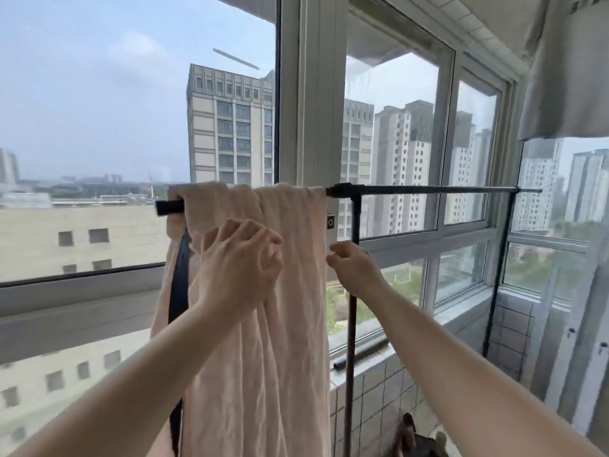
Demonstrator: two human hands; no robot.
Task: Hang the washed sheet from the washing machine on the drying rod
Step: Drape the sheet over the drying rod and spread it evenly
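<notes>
Hanging from the left part of the black rod [428, 189], the pink sheet [263, 341] drapes over it in creased folds and falls well below, in front of the window [99, 127]. The rod's left tip pokes out of the cloth. The left grip [240, 258] lies against the middle of the sheet, fingers curled into a fold. The right grip [352, 265] pinches the sheet's right edge, just beside the rack's upright post [354, 324]. Rightward the rod runs bare. A white cloth [566, 77] hangs top right.
</notes>
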